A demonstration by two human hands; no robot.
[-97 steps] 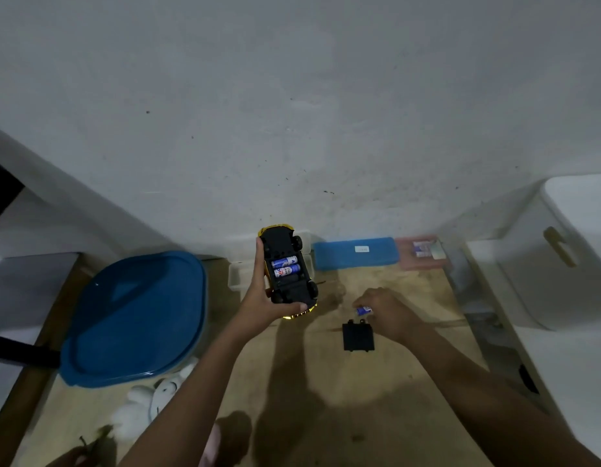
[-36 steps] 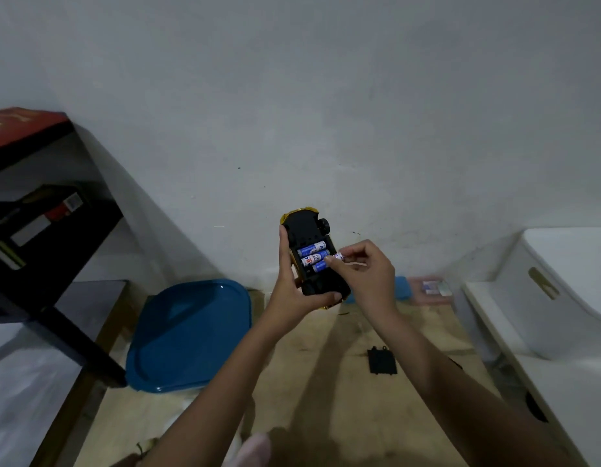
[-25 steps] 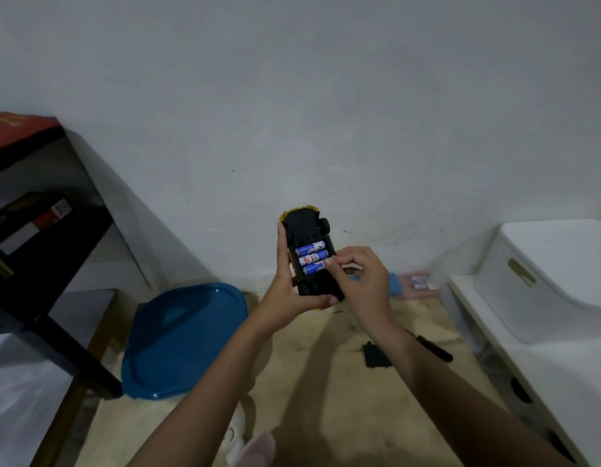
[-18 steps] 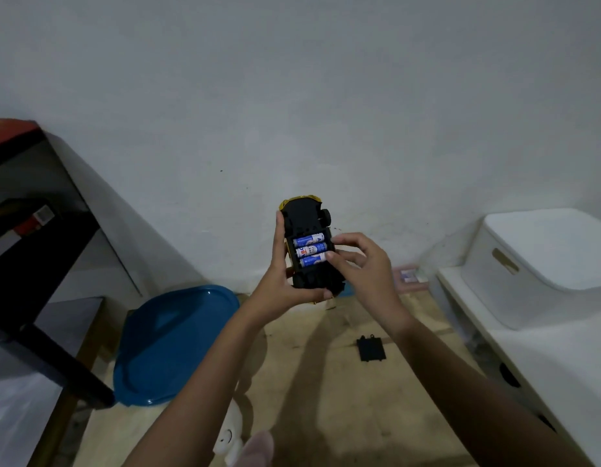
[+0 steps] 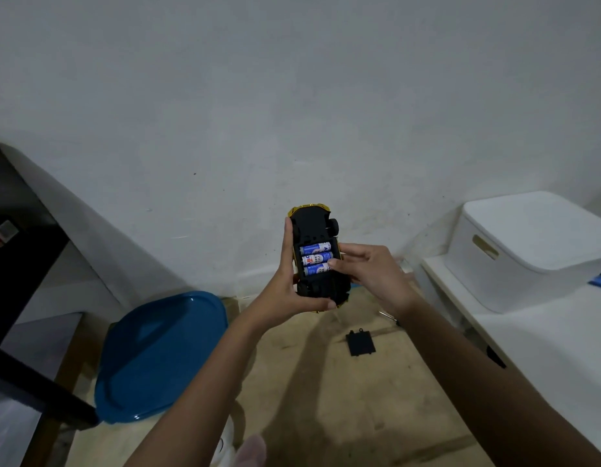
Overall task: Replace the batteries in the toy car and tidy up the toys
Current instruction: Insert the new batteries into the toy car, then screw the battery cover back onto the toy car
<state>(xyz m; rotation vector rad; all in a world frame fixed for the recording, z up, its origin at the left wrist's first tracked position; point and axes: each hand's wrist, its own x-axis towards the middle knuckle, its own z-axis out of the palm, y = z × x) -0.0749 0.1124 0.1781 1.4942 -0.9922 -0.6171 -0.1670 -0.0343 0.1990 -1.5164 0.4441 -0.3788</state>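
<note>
A yellow toy car (image 5: 312, 227) is held upside down in the air, its black underside facing me. My left hand (image 5: 287, 291) grips it from the left and below. Three blue batteries (image 5: 315, 258) lie side by side in its uncovered compartment. My right hand (image 5: 369, 274) is at the car's right side, with fingertips resting on the right ends of the batteries. The black battery cover (image 5: 360, 343) lies on the wooden floor below, apart from both hands.
A blue plastic lid (image 5: 157, 355) lies on the floor at the left. A white lidded storage box (image 5: 528, 251) stands on a white surface at the right. A dark shelf frame (image 5: 19, 372) is at the far left. A screwdriver tip (image 5: 386, 316) shows behind my right wrist.
My right hand picked a battery off the floor, brought it up and set it into the compartment as the third one. The car rose in my left hand; the view tilted upward.
</note>
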